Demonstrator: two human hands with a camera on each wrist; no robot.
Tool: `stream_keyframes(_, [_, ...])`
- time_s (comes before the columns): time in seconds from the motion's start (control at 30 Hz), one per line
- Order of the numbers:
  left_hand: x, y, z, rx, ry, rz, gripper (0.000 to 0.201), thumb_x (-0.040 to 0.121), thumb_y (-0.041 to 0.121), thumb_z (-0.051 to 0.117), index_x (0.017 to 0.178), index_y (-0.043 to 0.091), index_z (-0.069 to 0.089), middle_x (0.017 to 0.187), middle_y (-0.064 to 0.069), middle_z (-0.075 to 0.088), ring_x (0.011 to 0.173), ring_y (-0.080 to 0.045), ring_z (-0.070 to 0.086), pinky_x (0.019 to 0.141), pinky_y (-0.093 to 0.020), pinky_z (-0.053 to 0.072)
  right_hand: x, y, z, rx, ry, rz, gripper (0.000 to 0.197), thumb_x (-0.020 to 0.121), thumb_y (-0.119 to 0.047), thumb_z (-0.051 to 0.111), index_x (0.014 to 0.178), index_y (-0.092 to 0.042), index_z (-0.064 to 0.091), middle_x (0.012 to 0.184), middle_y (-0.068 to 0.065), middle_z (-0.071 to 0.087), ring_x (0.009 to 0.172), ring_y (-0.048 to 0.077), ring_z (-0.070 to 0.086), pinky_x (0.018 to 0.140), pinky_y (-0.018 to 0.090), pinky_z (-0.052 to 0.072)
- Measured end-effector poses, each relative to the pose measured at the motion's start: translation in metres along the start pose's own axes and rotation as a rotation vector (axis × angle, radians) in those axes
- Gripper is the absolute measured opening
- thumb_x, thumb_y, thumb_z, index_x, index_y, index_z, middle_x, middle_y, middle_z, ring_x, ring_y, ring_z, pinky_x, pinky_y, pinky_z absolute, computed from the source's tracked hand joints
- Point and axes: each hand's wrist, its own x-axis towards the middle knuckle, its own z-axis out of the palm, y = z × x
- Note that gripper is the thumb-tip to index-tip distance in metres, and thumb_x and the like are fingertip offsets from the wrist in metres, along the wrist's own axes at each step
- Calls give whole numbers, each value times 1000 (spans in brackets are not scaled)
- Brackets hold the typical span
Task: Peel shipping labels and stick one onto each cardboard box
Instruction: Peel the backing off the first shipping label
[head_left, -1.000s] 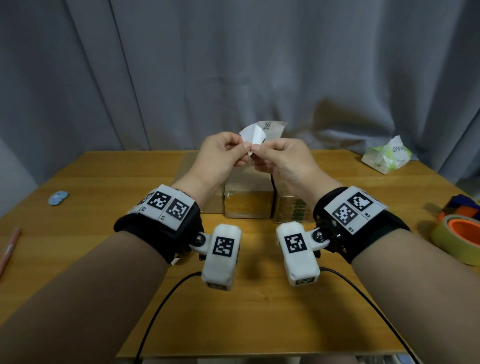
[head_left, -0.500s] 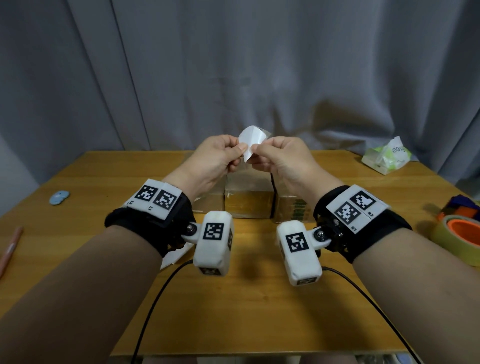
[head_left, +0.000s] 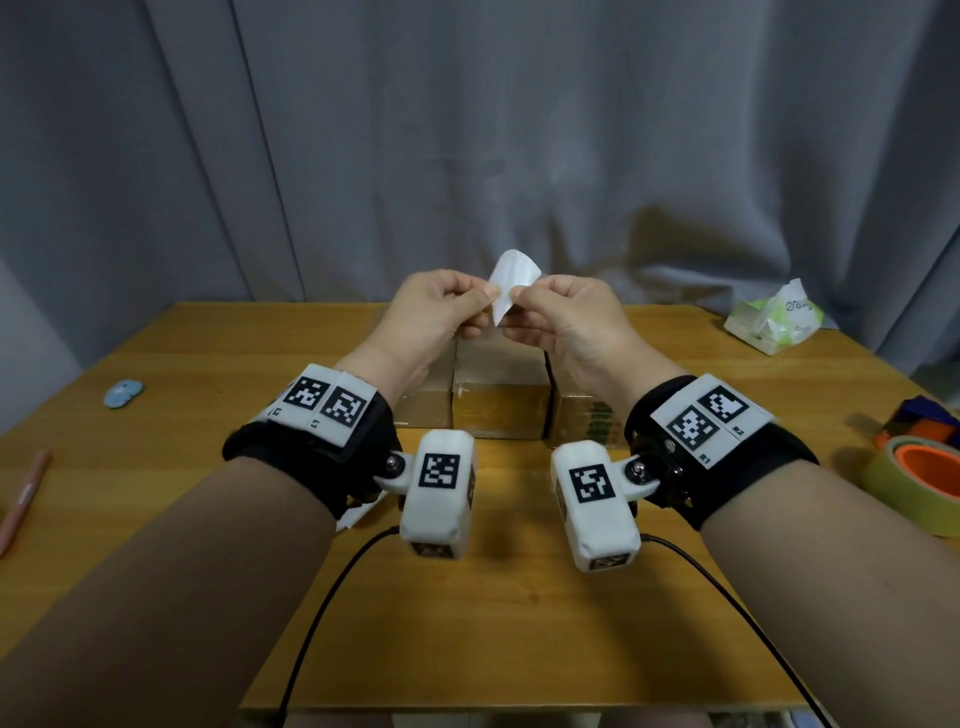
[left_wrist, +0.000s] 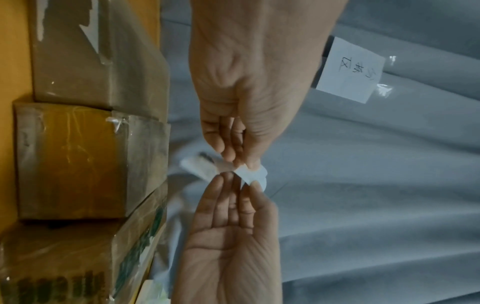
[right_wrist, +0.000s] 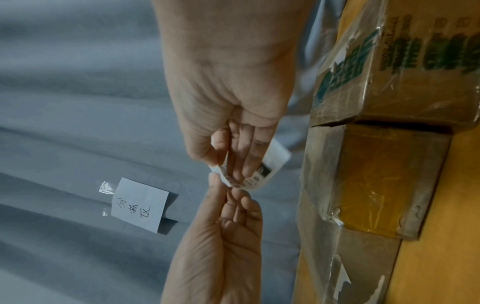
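Observation:
A small white shipping label is curled between both hands above the boxes. My left hand pinches its left edge with thumb and forefinger, and my right hand pinches its right edge. In the right wrist view the label shows dark print, with the right hand below it and the left hand above. The left wrist view shows the label between both sets of fingertips. Three cardboard boxes stand side by side under the hands: left, middle, and right with green print.
A wooden table holds a tissue pack at the back right, a yellow tape roll at the right edge, a blue disc and a pink pen at the left. A handwritten note is taped to the grey curtain.
The printed strip that stuck out to the right behind the white piece is gone from the head view. Both hands keep pinching the label, and my left forearm has shifted slightly left.

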Motion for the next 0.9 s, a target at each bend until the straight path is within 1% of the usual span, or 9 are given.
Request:
stream_keyframes(0.17, [-6, -1, 4, 34, -20, -11, 11, 85, 14, 66, 91, 4, 67, 73, -4, 64, 63, -9, 55, 62, -14, 49, 1, -2, -2, 42, 8, 30, 9, 89, -4, 57, 83, -4, 64, 92, 21, 69, 85, 28, 68, 82, 36, 57])
stream_keyframes(0.27, [-7, 0, 8, 58, -1, 13, 11, 87, 16, 64, 87, 5, 67, 68, -1, 61, 59, -6, 51, 57, -10, 46, -1, -2, -3, 112, -32, 45, 13, 90, -11, 59, 89, 0, 65, 77, 12, 71, 78, 24, 69, 87, 38, 56])
stream_keyframes(0.33, [-6, 2, 11, 66, 1, 34, 16, 90, 18, 60, 87, 3, 67, 68, -2, 60, 58, -6, 50, 56, -10, 44, -1, 0, -4, 123, -49, 21, 19, 89, -17, 63, 93, 1, 67, 72, 8, 71, 77, 23, 68, 84, 36, 56])
stream_keyframes(0.43, [-1, 6, 11, 95, -6, 31, 19, 93, 17, 55, 94, 1, 66, 72, 0, 63, 62, -4, 53, 59, -9, 46, -1, 3, -2, 42, -30, -51, 14, 83, -14, 70, 89, -2, 69, 87, 17, 70, 85, 26, 67, 78, 32, 56])
stream_keyframes(0.5, [3, 8, 11, 74, -22, 18, 18, 93, 16, 54, 94, 2, 65, 72, 0, 62, 64, -5, 54, 63, -12, 47, 1, 2, -3, 32, 4, -61, 7, 85, -10, 67, 85, -3, 69, 84, 17, 69, 79, 23, 67, 73, 29, 58])
stream_keyframes(0.6, [12, 7, 12, 72, -26, -7, 20, 94, 16, 53, 94, 1, 65, 73, -3, 62, 68, -9, 56, 67, -17, 49, 7, -1, -5, 12, 26, -54, 8, 88, -8, 63, 82, -4, 67, 79, 14, 68, 76, 19, 66, 72, 26, 58])
stream_keyframes(0.77, [22, 3, 19, 74, -20, -54, 20, 95, 13, 45, 81, 9, 58, 68, -2, 59, 63, -9, 54, 61, -15, 48, 20, 4, -10, -32, -2, -9, 14, 90, -10, 61, 77, -7, 67, 64, 3, 66, 65, 12, 62, 73, 27, 57])
stream_keyframes(0.83, [26, 1, 20, 41, -22, -78, 20, 95, 11, 42, 82, 9, 56, 68, -2, 57, 62, -8, 53, 58, -14, 48, 26, 5, -11, -36, -12, 10, 15, 90, -10, 60, 77, -7, 66, 64, 3, 65, 63, 12, 62, 71, 25, 56])
stream_keyframes(0.9, [30, -2, 18, -12, -27, -94, 21, 95, 12, 41, 81, 9, 57, 70, -2, 57, 63, -9, 54, 62, -18, 49, 31, 7, -10, -27, -19, 25, 13, 90, -10, 60, 79, -6, 66, 69, 6, 65, 66, 14, 62, 72, 26, 56])
